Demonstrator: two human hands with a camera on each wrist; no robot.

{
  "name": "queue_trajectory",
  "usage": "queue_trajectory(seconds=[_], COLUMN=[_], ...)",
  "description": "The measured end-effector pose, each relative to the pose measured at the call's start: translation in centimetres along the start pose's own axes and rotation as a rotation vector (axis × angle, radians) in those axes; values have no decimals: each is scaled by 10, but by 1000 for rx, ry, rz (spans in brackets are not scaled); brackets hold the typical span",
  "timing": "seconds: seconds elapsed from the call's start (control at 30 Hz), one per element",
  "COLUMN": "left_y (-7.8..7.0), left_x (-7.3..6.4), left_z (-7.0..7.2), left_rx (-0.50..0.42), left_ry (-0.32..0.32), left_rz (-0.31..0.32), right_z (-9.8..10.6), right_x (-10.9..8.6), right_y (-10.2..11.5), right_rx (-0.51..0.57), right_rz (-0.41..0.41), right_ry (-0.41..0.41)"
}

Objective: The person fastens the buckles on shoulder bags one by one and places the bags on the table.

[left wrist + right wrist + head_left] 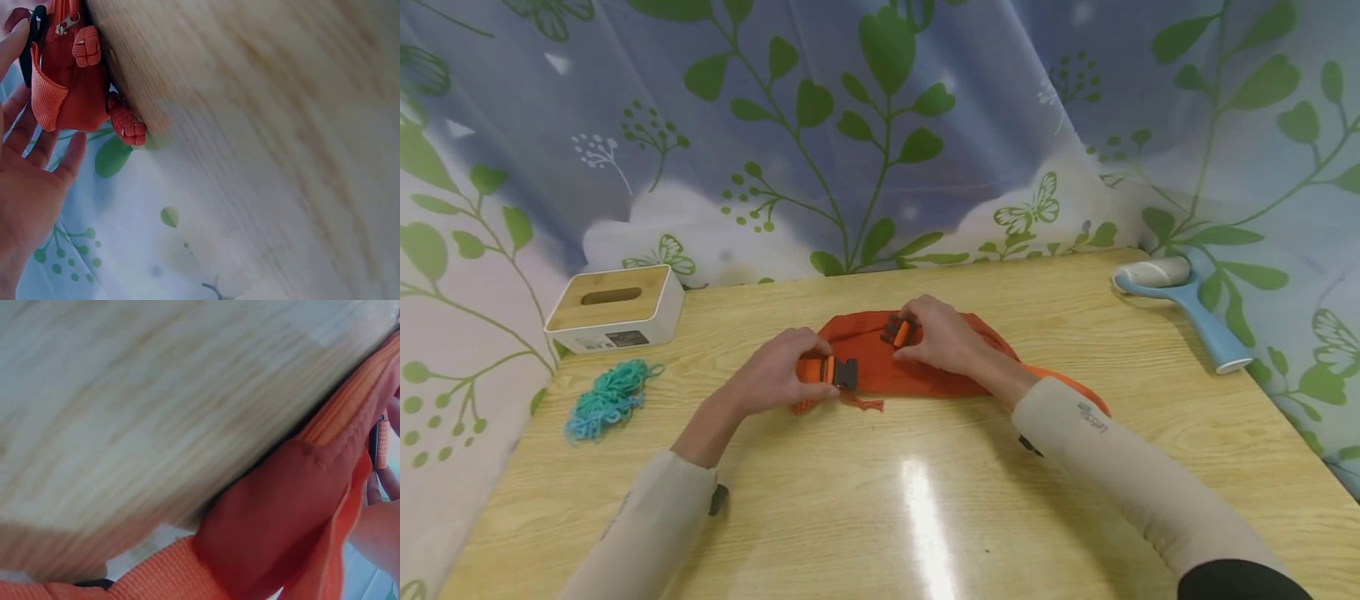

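Note:
A red-orange waist bag (861, 337) lies flat across the table under both hands. My left hand (775, 372) pinches one black buckle half (846, 374) with its orange strap, over the bag's left end. Higher up, my right hand (947, 335) pinches the other buckle half (891, 330) between thumb and fingers. The two halves are apart, with a gap of bag fabric between them. In the left wrist view a zipper (65, 25) and braided pulls (127, 122) show at the bag's end. An orange strap (169, 575) crosses the right wrist view.
A white tissue box (617, 308) with a wooden lid stands at the back left. In front of it lies a bundle of teal yarn (610, 400). A blue-handled lint roller (1195, 304) lies at the right. Printed curtains (850, 125) hang behind the table (820, 500).

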State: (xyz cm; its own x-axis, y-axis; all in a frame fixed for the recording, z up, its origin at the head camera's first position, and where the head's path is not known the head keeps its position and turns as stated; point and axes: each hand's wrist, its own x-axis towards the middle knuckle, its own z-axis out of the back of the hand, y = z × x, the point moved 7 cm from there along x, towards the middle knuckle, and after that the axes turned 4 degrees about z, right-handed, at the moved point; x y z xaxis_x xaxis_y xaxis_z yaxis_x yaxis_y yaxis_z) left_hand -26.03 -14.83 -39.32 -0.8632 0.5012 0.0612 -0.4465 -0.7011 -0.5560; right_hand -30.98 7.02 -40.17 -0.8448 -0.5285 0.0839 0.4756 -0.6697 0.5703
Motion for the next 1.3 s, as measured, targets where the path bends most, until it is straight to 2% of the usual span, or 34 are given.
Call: queue_trajectory(seconds=[0.5, 0.6, 0.97, 1.3], left_y=[2, 2, 3, 1], left_x=[2, 1, -2, -3], left_z=[2, 3, 5, 9], left_rx=[-80, -110, -205, -229], left_ry=[-22, -27, -52, -91], left_rz=[15, 15, 42, 28], right_z=[-4, -4, 8, 24], right_x=[4, 5, 2, -2], right_y=[0, -2, -10, -11], right_rx=[-138, -138, 61, 193], right_rz=[21, 25, -25, -32], right_ry=[13, 14, -17, -78])
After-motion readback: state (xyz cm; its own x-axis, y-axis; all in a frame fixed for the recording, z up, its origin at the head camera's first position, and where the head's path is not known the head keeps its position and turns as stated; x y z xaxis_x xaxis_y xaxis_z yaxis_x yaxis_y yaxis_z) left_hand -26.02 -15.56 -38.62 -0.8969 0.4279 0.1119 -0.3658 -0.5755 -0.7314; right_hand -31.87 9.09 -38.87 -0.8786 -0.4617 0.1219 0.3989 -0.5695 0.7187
